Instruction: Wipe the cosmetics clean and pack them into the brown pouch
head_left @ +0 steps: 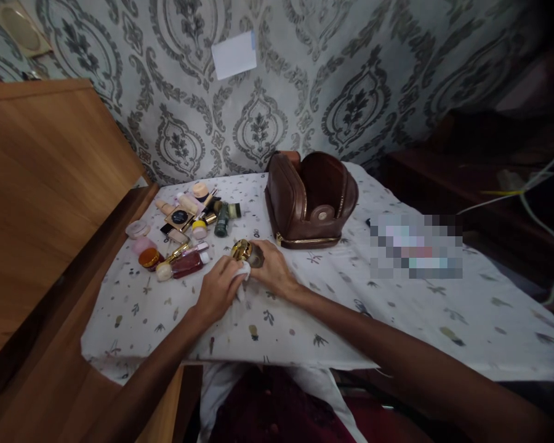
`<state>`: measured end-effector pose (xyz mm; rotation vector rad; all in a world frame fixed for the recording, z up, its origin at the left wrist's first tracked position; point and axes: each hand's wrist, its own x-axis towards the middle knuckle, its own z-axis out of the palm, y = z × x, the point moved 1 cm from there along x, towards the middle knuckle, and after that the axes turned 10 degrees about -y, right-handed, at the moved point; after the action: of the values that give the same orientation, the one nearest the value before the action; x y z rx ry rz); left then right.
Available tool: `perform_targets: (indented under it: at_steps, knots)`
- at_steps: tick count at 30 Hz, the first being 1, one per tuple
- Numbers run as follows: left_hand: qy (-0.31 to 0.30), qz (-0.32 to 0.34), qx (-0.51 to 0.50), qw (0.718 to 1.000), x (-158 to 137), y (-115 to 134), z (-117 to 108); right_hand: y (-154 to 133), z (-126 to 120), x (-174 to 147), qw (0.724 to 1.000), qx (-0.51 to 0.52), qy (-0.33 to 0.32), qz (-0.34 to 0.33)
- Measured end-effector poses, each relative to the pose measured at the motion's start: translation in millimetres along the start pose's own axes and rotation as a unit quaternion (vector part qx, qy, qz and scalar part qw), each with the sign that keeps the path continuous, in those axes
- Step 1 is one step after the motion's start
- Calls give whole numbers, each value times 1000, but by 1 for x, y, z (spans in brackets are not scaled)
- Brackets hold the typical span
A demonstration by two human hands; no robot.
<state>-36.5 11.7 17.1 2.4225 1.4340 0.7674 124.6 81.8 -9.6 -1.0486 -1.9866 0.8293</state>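
My right hand [274, 269] is closed around a small bottle or jar with a shiny gold top [242, 249] and a darker, see-through body. It is tilted, and my fingers hide part of it. My left hand [219, 284] is closed on a crumpled white cloth or tissue [243, 272], held against the gold-topped container. To the left of my hands lies a bottle of dark red liquid [187, 265], beside an amber jar [150, 258]. A dark green bottle [221, 220] and a yellow-banded jar [199, 229] are a little farther back.
A brown leather bag [286, 197] with its zip undone stands behind my hands. Several cosmetics, including a black-and-gold compact [180, 216], cluster at the left. A blurred-out item [415, 247] lies at the right on the printed tablecloth [314, 307]. A wooden panel [46, 184] rises at the left.
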Motion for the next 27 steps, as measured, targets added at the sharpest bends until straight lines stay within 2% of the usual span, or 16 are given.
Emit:
perform_targets:
  at_steps: [5, 8, 10, 13, 16, 18, 21, 24, 27]
  knots:
    - [30, 25, 121, 992, 12, 12, -5, 1, 7, -6, 998, -41, 14, -37]
    - [31, -11, 138, 990, 25, 22, -11, -3, 9, -8, 994, -65, 4, -89]
    - [-1, -57, 120, 991, 36, 24, -16, -5, 10, -9, 991, -83, -4, -106]
    - [-53, -123, 43, 990, 53, 15, -26, -5, 10, -9, 990, -85, -19, -109]
    - [-61, -157, -89, 982, 64, -8, -33, -5, 9, -10, 989, -54, -38, -130]
    - [-64, -162, -209, 962, 65, -24, -32, -4, 8, -11, 989, -33, -39, -139]
    - [-60, -193, -365, 909, 60, -43, -21, -2, 7, -10, 992, -1, -37, -124]
    - [-49, -243, -415, 875, 50, -51, -9, 1, 7, -9, 996, 36, -29, -81]
    - [-56, -252, -395, 882, 40, -51, -3, 4, 7, -7, 998, 63, -5, -30]
